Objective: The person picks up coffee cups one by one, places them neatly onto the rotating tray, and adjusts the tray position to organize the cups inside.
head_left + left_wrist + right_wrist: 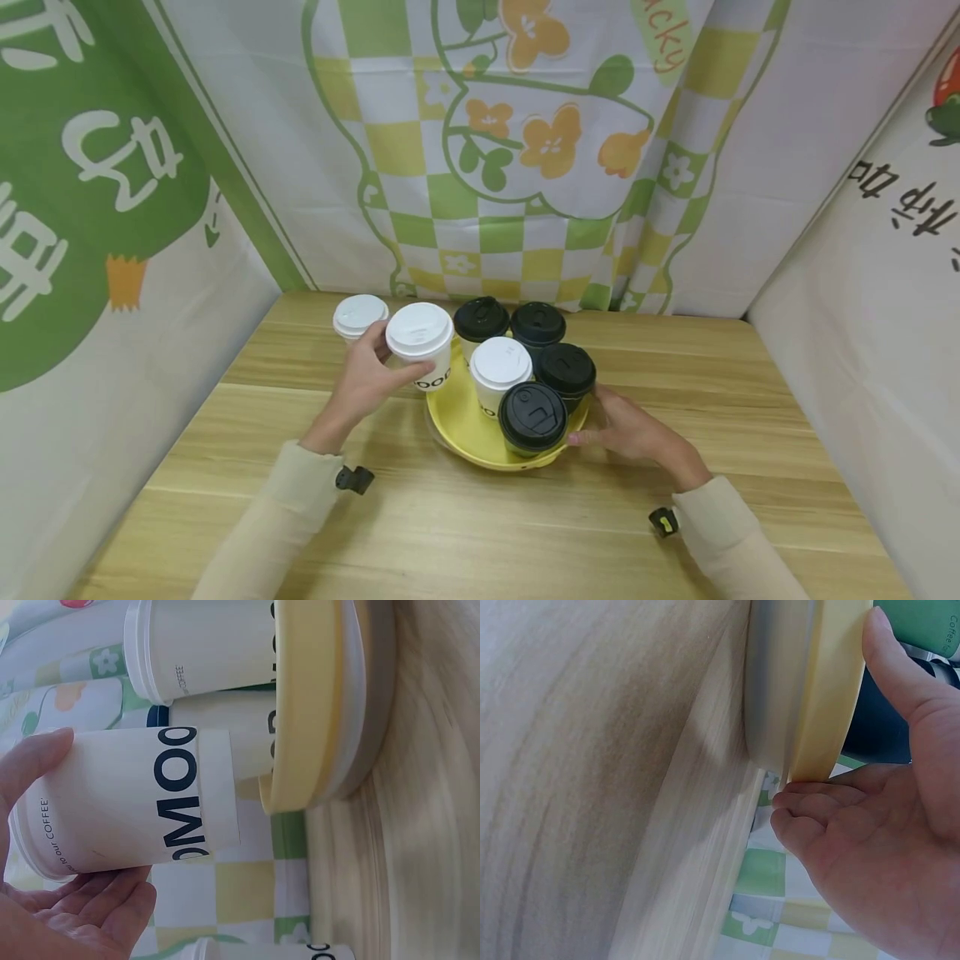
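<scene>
A white paper coffee cup (420,329) with a white lid is in my left hand (363,379), thumb on one side and fingers on the other. In the left wrist view its base hangs apart from the table, beside the rim of a round yellow tray (307,705). My right hand (633,429) grips the tray's right edge, the thumb at the rim and the fingers against its side in the right wrist view. On the tray stand another white-lidded cup (501,367) and several black-lidded cups (532,415).
One more white-lidded cup (361,315) stands on the wooden table (480,533) at the back left, behind my left hand. A patterned curtain (510,250) hangs along the table's back edge, with printed cloth walls on both sides.
</scene>
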`<move>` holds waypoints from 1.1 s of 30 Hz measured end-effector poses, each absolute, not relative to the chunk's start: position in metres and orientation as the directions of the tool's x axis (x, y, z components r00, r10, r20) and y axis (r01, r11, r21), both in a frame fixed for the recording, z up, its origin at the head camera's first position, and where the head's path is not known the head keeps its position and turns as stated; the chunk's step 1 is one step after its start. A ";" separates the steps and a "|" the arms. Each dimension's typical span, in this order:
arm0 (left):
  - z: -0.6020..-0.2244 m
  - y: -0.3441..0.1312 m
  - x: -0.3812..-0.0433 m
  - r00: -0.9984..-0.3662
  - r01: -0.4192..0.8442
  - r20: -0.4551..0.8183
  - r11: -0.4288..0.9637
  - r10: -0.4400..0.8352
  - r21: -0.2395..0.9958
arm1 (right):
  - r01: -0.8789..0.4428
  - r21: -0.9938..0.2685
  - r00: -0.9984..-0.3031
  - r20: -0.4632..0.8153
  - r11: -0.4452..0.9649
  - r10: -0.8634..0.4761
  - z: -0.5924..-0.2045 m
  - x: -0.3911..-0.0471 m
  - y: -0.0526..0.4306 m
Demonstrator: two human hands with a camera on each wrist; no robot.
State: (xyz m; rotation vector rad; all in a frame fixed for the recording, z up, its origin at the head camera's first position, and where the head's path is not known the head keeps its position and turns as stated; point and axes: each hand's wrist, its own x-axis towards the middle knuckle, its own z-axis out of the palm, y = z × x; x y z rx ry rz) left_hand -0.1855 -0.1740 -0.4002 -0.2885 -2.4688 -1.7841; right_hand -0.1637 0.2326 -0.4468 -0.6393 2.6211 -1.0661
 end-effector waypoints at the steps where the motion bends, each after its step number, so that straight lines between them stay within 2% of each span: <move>1: -0.400 -0.172 -0.186 -0.978 0.204 0.179 0.299 0.108 0.932 | -0.306 -0.709 -0.875 -0.054 0.635 -0.482 -0.447 -0.164 0.233; 16: -0.408 -0.154 -0.191 -0.973 0.217 0.186 0.275 0.134 0.937 | -0.322 -0.718 -0.873 -0.027 0.618 -0.487 -0.450 -0.164 0.233; 33: -0.423 -0.151 -0.189 -0.983 0.157 0.123 0.286 0.134 0.945 | -0.314 -0.714 -0.880 -0.029 0.626 -0.475 -0.449 -0.161 0.233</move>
